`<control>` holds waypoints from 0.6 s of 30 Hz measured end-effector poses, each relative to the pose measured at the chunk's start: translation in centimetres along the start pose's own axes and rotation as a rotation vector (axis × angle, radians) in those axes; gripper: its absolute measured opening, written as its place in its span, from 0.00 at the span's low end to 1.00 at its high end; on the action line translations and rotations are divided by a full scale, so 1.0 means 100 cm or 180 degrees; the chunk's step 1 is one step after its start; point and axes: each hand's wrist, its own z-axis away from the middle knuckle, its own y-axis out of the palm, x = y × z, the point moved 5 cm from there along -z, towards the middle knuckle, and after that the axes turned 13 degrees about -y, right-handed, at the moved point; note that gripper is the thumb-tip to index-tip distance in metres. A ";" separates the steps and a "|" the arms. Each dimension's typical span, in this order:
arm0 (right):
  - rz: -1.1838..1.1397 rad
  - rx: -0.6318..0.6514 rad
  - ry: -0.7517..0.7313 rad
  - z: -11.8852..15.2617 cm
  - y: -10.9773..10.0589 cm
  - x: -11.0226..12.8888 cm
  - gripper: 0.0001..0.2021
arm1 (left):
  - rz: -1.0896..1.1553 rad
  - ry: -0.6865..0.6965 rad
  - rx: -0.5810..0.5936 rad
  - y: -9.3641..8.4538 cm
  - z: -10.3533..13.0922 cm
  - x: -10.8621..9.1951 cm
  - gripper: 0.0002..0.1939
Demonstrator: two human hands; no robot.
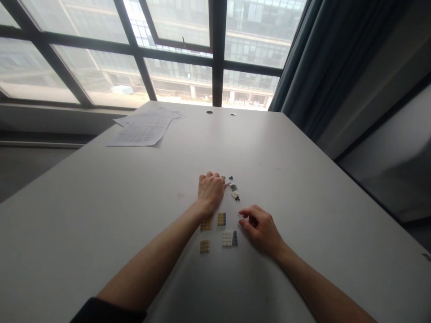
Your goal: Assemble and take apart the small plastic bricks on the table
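My left hand (211, 190) reaches forward over the table with its fingers curled. Its fingertips are hidden, so I cannot make out what they hold. Just right of it lie small loose toy brick pieces: a white and grey piece (233, 187), a white and black one (235, 196) and a tiny dark one (230, 178). My right hand (259, 229) rests nearer me, thumb and forefinger apart with nothing between them. Left of it sit a white and blue-grey studded plate (227, 238) and a tan and grey one (221, 219). A tan plate (206, 223) is partly covered by my left wrist.
A smaller tan studded plate (204, 246) lies near my left forearm. Printed paper sheets (141, 130) spread at the far left of the white table (299, 179). Two round holes (209, 112) mark its far edge, before the window. A dark curtain (323, 67) hangs at right.
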 end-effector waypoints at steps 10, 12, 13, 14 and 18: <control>-0.1152 -0.0527 0.0380 0.004 0.010 0.012 0.12 | 0.0899 0.0848 -0.0718 -0.061 0.098 -0.002 0.06; -0.1203 -0.0530 0.0387 0.006 0.015 0.018 0.11 | 0.0942 0.0969 -0.0779 -0.063 0.110 -0.003 0.06; -0.1154 -0.0546 0.0382 0.007 0.016 0.020 0.11 | 0.0941 0.1033 -0.0788 -0.062 0.114 -0.003 0.06; -0.1085 -0.0576 0.0378 0.008 0.016 0.022 0.10 | 0.0928 0.1098 -0.0791 -0.061 0.116 -0.004 0.06; -0.1112 -0.0703 0.0480 0.011 0.015 0.025 0.09 | 0.1040 0.1175 -0.0742 -0.055 0.115 -0.002 0.04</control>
